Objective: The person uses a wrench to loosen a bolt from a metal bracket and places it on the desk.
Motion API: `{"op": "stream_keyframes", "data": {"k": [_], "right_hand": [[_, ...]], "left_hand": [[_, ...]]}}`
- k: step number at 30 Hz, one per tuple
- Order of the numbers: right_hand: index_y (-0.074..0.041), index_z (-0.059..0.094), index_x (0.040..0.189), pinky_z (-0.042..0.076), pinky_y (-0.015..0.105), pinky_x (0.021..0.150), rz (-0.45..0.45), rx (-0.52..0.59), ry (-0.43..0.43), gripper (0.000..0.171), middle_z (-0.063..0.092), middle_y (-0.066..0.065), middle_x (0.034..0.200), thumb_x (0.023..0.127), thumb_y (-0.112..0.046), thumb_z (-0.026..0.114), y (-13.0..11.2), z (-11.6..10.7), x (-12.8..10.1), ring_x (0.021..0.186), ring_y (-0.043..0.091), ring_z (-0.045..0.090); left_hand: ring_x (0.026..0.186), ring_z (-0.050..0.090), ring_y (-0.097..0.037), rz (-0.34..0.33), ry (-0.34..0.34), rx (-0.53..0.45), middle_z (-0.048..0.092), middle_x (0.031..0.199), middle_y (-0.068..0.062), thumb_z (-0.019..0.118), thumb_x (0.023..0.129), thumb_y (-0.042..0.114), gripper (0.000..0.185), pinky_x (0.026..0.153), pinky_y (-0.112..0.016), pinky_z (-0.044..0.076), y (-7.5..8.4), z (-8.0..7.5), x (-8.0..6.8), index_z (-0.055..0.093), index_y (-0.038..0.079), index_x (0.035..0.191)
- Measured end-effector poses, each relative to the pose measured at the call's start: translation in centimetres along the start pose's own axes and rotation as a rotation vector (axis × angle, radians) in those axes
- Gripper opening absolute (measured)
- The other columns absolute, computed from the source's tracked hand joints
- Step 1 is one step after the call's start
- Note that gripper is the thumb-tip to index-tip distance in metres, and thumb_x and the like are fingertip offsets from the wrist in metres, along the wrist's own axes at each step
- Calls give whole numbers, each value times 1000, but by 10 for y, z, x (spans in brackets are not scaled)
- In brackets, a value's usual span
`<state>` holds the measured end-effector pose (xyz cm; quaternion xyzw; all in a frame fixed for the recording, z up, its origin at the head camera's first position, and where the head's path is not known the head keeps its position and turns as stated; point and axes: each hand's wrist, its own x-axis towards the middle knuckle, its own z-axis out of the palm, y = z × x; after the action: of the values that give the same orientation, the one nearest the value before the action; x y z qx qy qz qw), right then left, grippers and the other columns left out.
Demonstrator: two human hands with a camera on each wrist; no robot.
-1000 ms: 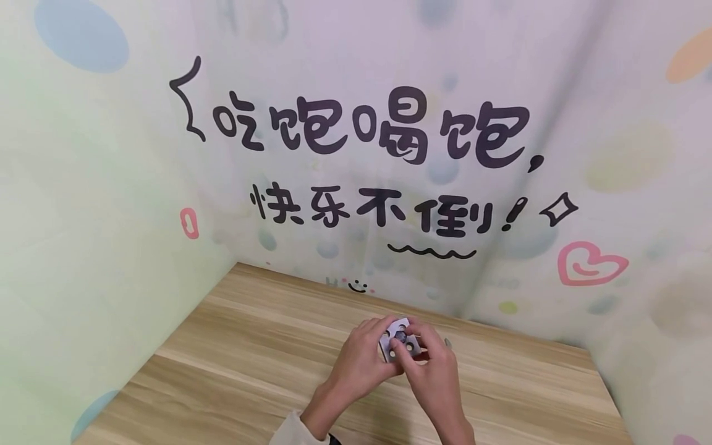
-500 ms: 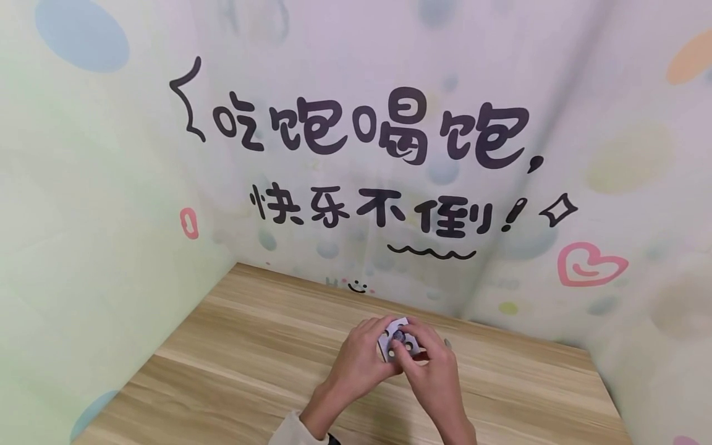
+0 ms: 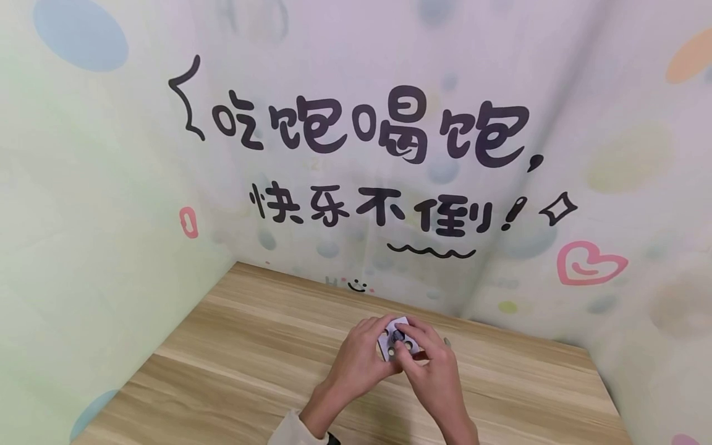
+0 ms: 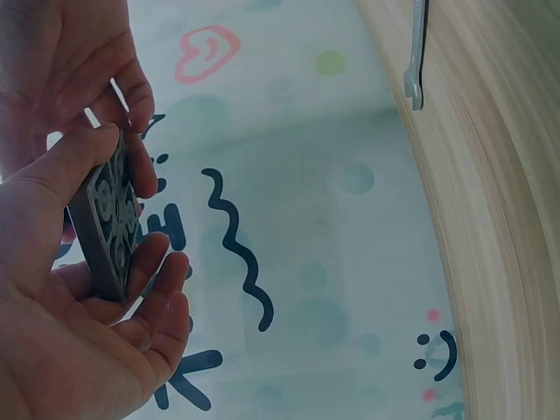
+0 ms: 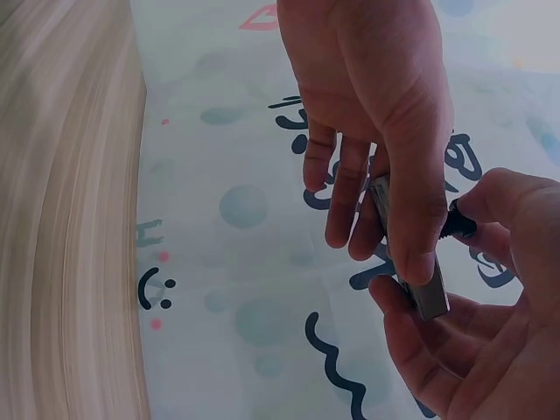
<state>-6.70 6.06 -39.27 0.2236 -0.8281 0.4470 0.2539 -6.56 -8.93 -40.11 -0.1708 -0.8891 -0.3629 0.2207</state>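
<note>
My left hand (image 3: 361,351) holds a square grey plate (image 3: 385,351) by its edge, above the table. Several round holes pierce the plate's pale face, and raised round shapes cover its other side in the left wrist view. At the plate's middle is a dark bolt (image 3: 398,334), which my right hand (image 3: 436,364) pinches between thumb and forefinger. The right wrist view shows the bolt's dark head (image 5: 464,220) standing out from the plate (image 5: 429,297), with ridges like a thread beneath. Other right fingers lie around the plate's edge. How deep the bolt sits is hidden.
An open-ended wrench (image 4: 416,74) lies on the wooden table (image 3: 250,346); only its grey tip (image 3: 447,342) shows past my right hand in the head view. Printed cloth walls (image 3: 356,247) rise along the table's back and sides.
The right thumb and forefinger have shifted slightly around the bolt, with the thumb now lower on it. The plate and left hand stay nearly still.
</note>
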Motion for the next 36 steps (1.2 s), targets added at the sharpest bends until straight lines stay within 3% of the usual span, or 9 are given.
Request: {"op": "stream_keyframes", "data": {"k": [5,11,14,20,36], "right_hand": [[-10,75,111,55,24,61,19,-17,-11,30,68,11,121,82,-2,75,-2,-1,1,93,23,69],[-10,67,120,56,27,64,123,-18,-33,41,69,5,113,81,-13,81,-6,-2,1,84,17,68],[-9,65,113,56,28,64,149,-26,-25,37,70,5,109,80,-14,82,-7,-1,2,81,18,68],[-10,64,96,55,24,62,113,-49,13,25,71,9,114,79,-10,82,-7,0,2,76,17,67],[-11,72,103,55,25,61,65,-19,5,23,69,7,117,82,-7,79,-4,0,1,86,16,67]], "left_hand": [[100,61,-14,7,9,3,69,112,2,86,71,32,64,86,-33,50,0,-1,1,62,16,128],[101,60,-14,-2,-1,0,68,112,2,87,71,33,65,86,-33,50,0,0,1,61,17,129],[102,60,-14,-9,-8,2,68,112,2,86,71,33,65,87,-34,50,1,0,1,61,17,128],[100,60,-14,-15,-15,-9,68,112,2,85,72,31,62,86,-33,50,2,0,1,61,17,128],[97,60,-13,9,11,-8,69,110,2,86,71,30,61,83,-30,50,1,-1,1,62,17,125]]}}
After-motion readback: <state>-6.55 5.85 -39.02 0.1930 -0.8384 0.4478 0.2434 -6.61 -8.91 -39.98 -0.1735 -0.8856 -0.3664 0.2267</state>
